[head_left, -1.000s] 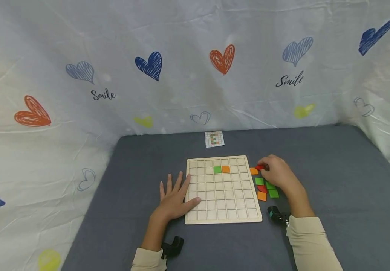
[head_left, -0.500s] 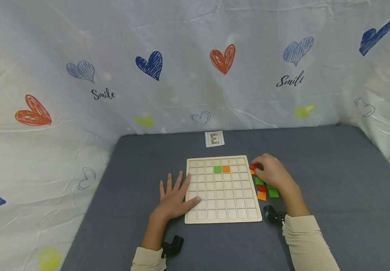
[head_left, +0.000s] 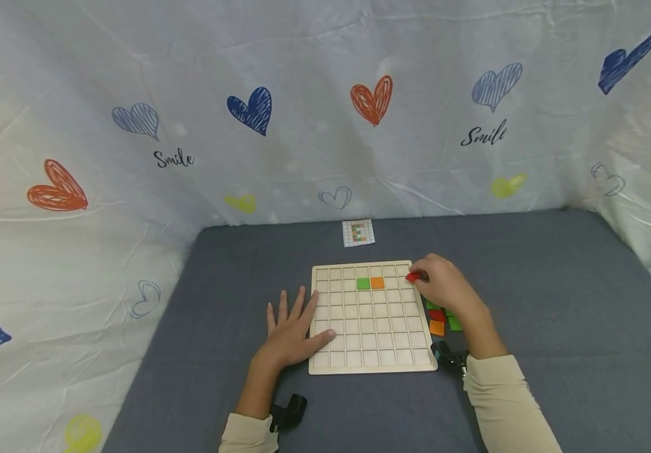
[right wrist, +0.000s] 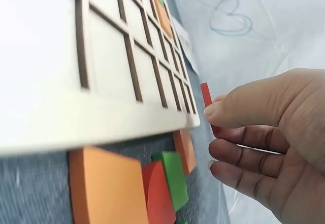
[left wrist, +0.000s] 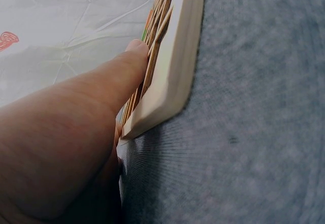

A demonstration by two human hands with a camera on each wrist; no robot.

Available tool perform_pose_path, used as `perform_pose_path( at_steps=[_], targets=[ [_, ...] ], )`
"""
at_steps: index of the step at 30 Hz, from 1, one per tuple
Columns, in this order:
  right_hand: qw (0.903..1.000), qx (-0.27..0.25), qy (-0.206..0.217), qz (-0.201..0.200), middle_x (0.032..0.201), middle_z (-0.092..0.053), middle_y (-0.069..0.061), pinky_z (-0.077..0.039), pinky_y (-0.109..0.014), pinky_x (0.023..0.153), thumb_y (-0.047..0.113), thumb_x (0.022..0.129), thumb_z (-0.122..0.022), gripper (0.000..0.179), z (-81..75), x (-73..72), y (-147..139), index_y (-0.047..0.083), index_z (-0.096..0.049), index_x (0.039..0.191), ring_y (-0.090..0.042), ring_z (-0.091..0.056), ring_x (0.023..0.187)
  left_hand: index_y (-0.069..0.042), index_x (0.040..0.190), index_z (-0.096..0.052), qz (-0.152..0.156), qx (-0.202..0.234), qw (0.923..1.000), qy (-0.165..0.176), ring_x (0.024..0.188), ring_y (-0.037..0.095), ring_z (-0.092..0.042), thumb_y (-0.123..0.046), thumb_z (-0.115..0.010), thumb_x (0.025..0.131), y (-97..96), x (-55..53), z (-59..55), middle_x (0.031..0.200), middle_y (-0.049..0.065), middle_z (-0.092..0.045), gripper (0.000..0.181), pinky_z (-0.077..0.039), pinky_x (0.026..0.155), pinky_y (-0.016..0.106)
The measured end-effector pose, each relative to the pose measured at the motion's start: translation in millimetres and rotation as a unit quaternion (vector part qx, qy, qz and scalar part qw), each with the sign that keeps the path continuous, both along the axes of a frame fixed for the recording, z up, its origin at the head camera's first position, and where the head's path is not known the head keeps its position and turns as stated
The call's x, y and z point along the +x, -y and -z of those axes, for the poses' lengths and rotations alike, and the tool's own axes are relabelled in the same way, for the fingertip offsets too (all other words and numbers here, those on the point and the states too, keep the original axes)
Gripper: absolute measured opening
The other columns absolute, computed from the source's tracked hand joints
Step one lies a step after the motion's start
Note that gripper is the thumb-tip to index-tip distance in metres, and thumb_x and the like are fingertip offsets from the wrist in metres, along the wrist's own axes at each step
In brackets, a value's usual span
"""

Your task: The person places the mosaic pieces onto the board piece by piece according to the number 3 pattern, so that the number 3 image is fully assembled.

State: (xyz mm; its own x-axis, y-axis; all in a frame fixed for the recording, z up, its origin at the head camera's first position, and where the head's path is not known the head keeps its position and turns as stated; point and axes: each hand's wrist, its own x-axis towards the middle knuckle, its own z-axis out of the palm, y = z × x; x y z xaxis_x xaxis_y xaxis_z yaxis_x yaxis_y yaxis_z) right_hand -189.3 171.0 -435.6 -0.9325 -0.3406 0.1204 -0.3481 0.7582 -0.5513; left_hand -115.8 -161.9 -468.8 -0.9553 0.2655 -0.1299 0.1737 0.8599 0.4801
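A pale wooden grid board [head_left: 373,335] lies on the table, with a green square tile [head_left: 363,284] and an orange square tile [head_left: 377,283] side by side in its second row. My left hand [head_left: 290,340] rests with spread, straight fingers on the board's left edge, thumb over the frame, as the left wrist view also shows. Between thumb and fingertips, my right hand [head_left: 444,284] pinches a red tile [right wrist: 206,96] raised near the board's upper right corner. Its full outline is partly hidden by the fingers.
Right of the board lie loose tiles: an orange square [head_left: 437,328], a red tile with a curved edge [right wrist: 159,193] and several green ones [right wrist: 175,179]. Behind the board is a small card [head_left: 358,233] with a coloured grid pattern. A white printed curtain [head_left: 302,157] borders the table.
My right hand has moved left with the red tile, from over the loose tiles to the board's upper right corner. My left hand has stayed in place.
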Motion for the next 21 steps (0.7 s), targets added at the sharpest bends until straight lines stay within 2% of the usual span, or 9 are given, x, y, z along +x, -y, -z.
perform_pose_path(
  at_steps=[6, 12, 21],
  targets=[
    [1.0000, 0.001, -0.002, -0.002, 0.095, -0.063, -0.013, -0.049, -0.043, 0.073, -0.003, 0.087, -0.068, 0.019, -1.7, -2.5, 7, -0.003, -0.074, 0.105, -0.026, -0.054, 0.081, -0.018, 0.162, -0.020, 0.006, 0.008, 0.9999, -0.011, 0.149, 0.044, 0.013, -0.063, -0.057, 0.093, 0.1, 1.9, 0.4, 0.167, 0.013, -0.006, 0.090, 0.015, 0.110, 0.067],
    [0.9999, 0.002, 0.011, -0.002, 0.098, -0.064, -0.013, -0.048, -0.041, 0.072, -0.005, 0.087, -0.065, 0.022, -3.6, -2.8, 14, -0.004, -0.074, 0.107, -0.026, -0.054, 0.081, -0.020, 0.163, -0.019, 0.009, 0.002, 0.9999, -0.007, 0.149, 0.043, 0.015, -0.064, -0.055, 0.094, 0.8, 1.7, 0.4, 0.167, 0.010, -0.004, 0.090, 0.015, 0.110, 0.066],
    [0.9998, 0.009, 0.017, -0.007, 0.107, -0.064, -0.016, -0.051, -0.048, 0.084, -0.006, 0.086, -0.061, 0.027, -6.0, -3.5, 29, -0.004, -0.074, 0.109, -0.031, -0.060, 0.095, -0.020, 0.162, -0.019, 0.006, -0.002, 1.0000, -0.005, 0.149, 0.042, 0.015, -0.064, -0.055, 0.093, 0.3, 2.0, -1.3, 0.167, 0.010, -0.004, 0.090, 0.015, 0.110, 0.066]
  ],
)
